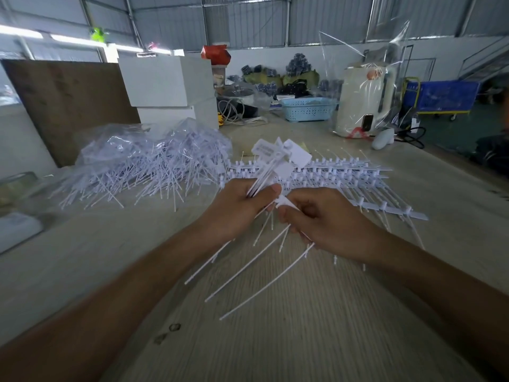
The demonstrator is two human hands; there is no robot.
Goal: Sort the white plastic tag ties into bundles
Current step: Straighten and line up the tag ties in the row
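Note:
My left hand grips a small bunch of white tag ties, their flat tags fanned out above my fingers and their thin tails hanging below. Just to its right, my right hand pinches a single tie near its tag, its long tail slanting down over the table. A loose heap of ties, partly in clear plastic bags, lies to the left. Behind my hands sit rows of ties laid side by side.
The wooden table stretches toward me. Stacked white boxes and a brown board stand at the back left. A blue basket, a wrapped white appliance and a white handheld device are at the back right.

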